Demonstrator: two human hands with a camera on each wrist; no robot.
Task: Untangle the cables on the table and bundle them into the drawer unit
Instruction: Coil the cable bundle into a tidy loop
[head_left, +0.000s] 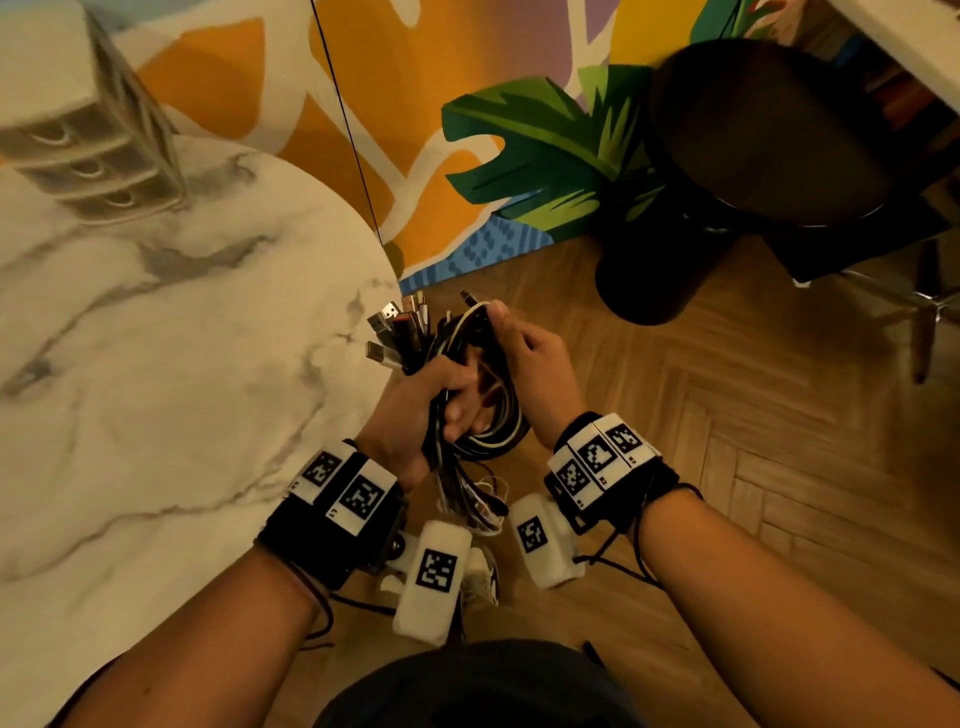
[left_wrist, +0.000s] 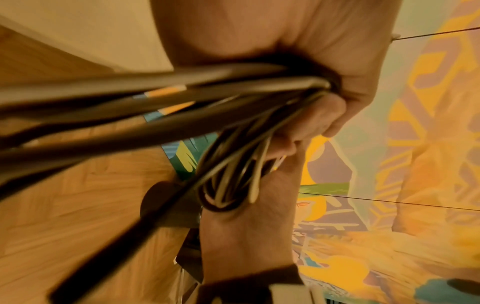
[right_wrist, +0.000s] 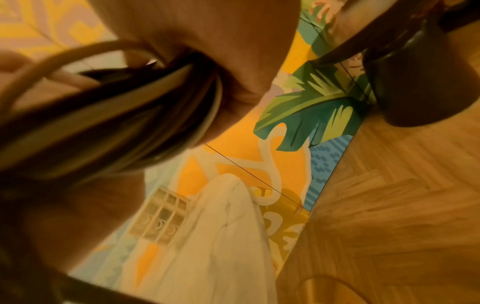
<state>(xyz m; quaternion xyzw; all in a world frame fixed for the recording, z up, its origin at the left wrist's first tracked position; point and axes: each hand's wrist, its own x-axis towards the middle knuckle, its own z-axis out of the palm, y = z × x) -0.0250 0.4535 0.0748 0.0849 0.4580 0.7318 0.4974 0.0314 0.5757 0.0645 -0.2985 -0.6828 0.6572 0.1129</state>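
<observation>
A thick bundle of black and white cables (head_left: 475, 405) hangs in the air just off the right edge of the marble table (head_left: 156, 364). My left hand (head_left: 426, 400) grips the bundle around its middle, with several USB plugs (head_left: 397, 327) fanning out above the fist. My right hand (head_left: 524, 358) holds the looped cables on the bundle's right side. In the left wrist view the cables (left_wrist: 233, 115) run through my curled fingers. The right wrist view shows the cable loops (right_wrist: 130, 107) wrapped in that hand. The white drawer unit (head_left: 88, 140) stands at the table's far left.
A dark round stool (head_left: 753, 140) stands on the wooden floor to the right. A colourful painted wall panel (head_left: 415, 104) runs behind the table, and a thin black wire (head_left: 348, 124) hangs down in front of it. Loose cable ends dangle below my wrists.
</observation>
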